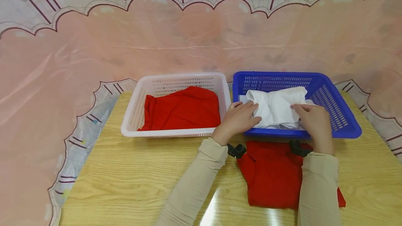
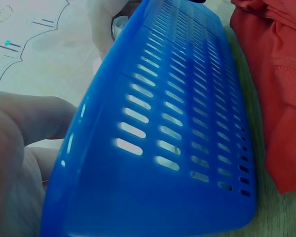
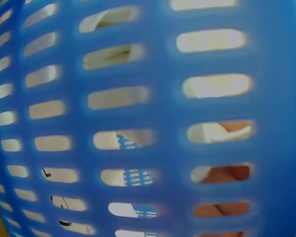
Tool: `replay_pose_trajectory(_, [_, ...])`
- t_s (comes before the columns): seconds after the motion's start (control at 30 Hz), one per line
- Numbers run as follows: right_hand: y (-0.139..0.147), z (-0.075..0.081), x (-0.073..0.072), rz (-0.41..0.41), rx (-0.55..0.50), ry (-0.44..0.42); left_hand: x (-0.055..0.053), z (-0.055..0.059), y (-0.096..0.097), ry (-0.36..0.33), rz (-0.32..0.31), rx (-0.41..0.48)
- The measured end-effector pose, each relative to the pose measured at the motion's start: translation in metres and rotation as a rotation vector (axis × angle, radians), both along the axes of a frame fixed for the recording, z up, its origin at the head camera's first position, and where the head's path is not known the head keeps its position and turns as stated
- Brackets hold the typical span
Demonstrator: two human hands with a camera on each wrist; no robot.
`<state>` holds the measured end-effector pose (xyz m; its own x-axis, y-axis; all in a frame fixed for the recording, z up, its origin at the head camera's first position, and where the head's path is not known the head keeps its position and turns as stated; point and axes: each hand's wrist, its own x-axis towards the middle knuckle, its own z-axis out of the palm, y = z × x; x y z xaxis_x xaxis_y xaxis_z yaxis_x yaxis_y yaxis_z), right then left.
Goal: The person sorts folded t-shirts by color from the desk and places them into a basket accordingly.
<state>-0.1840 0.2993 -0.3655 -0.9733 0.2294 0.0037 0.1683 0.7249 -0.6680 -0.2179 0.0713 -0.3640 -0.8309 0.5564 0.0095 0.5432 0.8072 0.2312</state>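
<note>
A folded white cloth lies in the blue basket, on top of more white fabric. My left hand reaches over the near left part of the rim, its thumb and fingers spread apart against the cloth's left side. On the right, my right hand bends over the near rim and pinches the cloth between thumb and fingertip. The left wrist view has the left hand behind the blue rim. Through the basket slots in the right wrist view, parts of fingers show.
To the left stands a white basket holding red cloth. A folded red garment lies on the wooden table in front of the blue basket, partly under the right forearm. Behind the baskets hangs a patterned pink sheet.
</note>
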Motion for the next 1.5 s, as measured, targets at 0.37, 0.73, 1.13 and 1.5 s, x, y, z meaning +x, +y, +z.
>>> replay_pose_trajectory(0.37, [-0.0008, -0.0002, 0.0009, 0.025, 0.048, -0.013, -0.0008, -0.0046, 0.0002, 0.017, -0.018, -0.007])
replay_pose_trajectory(0.73, [0.0013, 0.0001, -0.001, 0.052, 0.059, -0.057, -0.0011, -0.005, 0.0009, 0.027, -0.007, 0.005])
replay_pose_trajectory(1.13, [0.003, 0.0051, -0.0053, 0.06, 0.053, -0.088, -0.0012, -0.0037, 0.0, 0.059, 0.051, 0.016])
replay_pose_trajectory(1.5, [0.0024, 0.0034, -0.0041, 0.003, 0.004, -0.032, 0.0019, -0.0067, -0.0021, 0.066, 0.037, 0.047])
